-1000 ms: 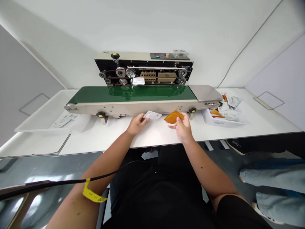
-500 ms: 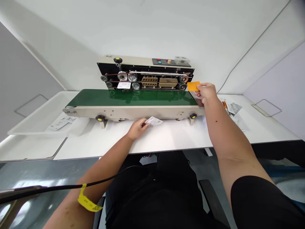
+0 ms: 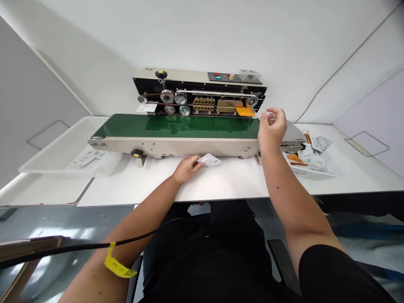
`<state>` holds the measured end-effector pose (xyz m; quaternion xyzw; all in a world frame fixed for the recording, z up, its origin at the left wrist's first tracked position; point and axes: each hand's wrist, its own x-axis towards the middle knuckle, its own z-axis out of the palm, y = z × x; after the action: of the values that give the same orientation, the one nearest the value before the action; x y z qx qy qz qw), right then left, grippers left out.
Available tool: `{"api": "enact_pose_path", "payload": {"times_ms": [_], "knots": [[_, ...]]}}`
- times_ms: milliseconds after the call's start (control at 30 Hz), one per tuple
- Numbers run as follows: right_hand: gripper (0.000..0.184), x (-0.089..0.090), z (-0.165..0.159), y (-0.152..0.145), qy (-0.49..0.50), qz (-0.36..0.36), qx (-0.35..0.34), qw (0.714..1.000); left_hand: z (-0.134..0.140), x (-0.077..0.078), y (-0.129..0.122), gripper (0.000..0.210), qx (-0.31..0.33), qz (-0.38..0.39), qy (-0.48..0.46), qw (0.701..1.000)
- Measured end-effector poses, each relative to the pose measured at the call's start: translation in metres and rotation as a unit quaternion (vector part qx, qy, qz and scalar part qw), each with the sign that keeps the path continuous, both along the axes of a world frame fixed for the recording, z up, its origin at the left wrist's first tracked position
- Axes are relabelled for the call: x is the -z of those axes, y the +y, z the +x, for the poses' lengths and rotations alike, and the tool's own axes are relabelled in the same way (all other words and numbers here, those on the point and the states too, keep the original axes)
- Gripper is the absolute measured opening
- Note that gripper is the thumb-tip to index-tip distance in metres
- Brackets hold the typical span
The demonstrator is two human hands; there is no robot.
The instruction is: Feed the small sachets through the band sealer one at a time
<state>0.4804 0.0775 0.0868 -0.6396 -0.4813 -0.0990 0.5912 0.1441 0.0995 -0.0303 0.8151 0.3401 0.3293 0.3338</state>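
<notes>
My left hand (image 3: 188,169) pinches a small white printed packet (image 3: 209,160) by its left end, just in front of the conveyor. Off to the right, my right hand (image 3: 273,126) is raised beside the band sealing machine (image 3: 202,92), fingers apart and holding nothing. An orange packet (image 3: 245,111) is caught by its top edge in the machine's right part, apart from my fingers. Another white packet (image 3: 147,107) sticks out at the machine's left end, above the green conveyor belt (image 3: 176,127).
At left, a white tray (image 3: 31,167) holds several white packets. On the right, a clear bin (image 3: 318,174) contains white and orange packets. A black cable (image 3: 78,248) with a yellow tag (image 3: 118,266) crosses over my left forearm.
My right hand has let go of the orange packet, which now sits farther left in the machine. The white packet at the machine has moved left. My left hand still holds its packet.
</notes>
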Motion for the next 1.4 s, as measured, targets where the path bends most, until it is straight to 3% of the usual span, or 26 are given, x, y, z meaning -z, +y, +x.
{"api": "enact_pose_path", "payload": {"times_ms": [100, 167, 300, 400, 500, 567, 633, 767, 900, 1033, 1167, 1300, 1400], "knots": [[0.034, 0.033, -0.047, -0.048, 0.059, 0.02, -0.089, 0.994, 0.002, 0.002, -0.001, 0.031, 0.02, -0.073, -0.058, 0.995], [0.034, 0.059, -0.077, -0.074, 0.115, -0.056, -0.191, 0.973, 0.004, 0.004, -0.001, 0.038, 0.037, -0.127, -0.114, 0.985], [0.046, 0.102, -0.118, -0.098, 0.231, -0.241, -0.335, 0.881, 0.003, 0.005, -0.001, 0.046, 0.061, -0.158, -0.149, 0.974], [0.06, 0.114, -0.135, -0.101, 0.329, -0.278, -0.368, 0.824, 0.0, 0.005, -0.004, 0.036, 0.035, -0.057, -0.07, 0.995], [0.07, 0.11, -0.141, -0.1, 0.431, -0.271, -0.425, 0.748, -0.001, 0.004, -0.008, 0.025, -0.012, 0.103, 0.037, 0.994], [0.068, 0.104, -0.139, -0.098, 0.471, -0.254, -0.44, 0.721, 0.001, 0.001, -0.011, 0.018, -0.011, 0.146, 0.065, 0.987], [0.058, 0.097, -0.132, -0.097, 0.471, -0.245, -0.422, 0.735, 0.005, -0.002, -0.014, 0.017, 0.014, 0.193, 0.096, 0.976], [0.038, 0.074, -0.109, -0.099, 0.393, -0.26, -0.355, 0.807, 0.007, -0.003, -0.018, 0.023, 0.047, 0.294, 0.155, 0.942], [0.034, 0.028, -0.06, -0.089, 0.317, -0.191, -0.267, 0.89, 0.005, 0.002, -0.018, 0.022, 0.038, 0.29, 0.155, 0.944], [0.026, -0.023, 0.006, -0.048, 0.271, -0.089, -0.141, 0.948, 0.004, 0.004, -0.015, 0.021, 0.026, 0.259, 0.156, 0.953], [0.006, -0.046, 0.047, 0.003, 0.291, -0.13, -0.071, 0.945, 0.003, 0.002, -0.014, 0.019, 0.019, 0.258, 0.153, 0.954], [0.015, -0.049, 0.047, 0.035, 0.36, -0.208, -0.12, 0.902, 0.002, 0.002, -0.013, 0.016, 0.014, 0.257, 0.155, 0.954], [0.012, -0.047, 0.039, 0.04, 0.374, -0.214, -0.143, 0.891, 0.001, 0.002, -0.011, 0.015, 0.013, 0.252, 0.157, 0.955]]}}
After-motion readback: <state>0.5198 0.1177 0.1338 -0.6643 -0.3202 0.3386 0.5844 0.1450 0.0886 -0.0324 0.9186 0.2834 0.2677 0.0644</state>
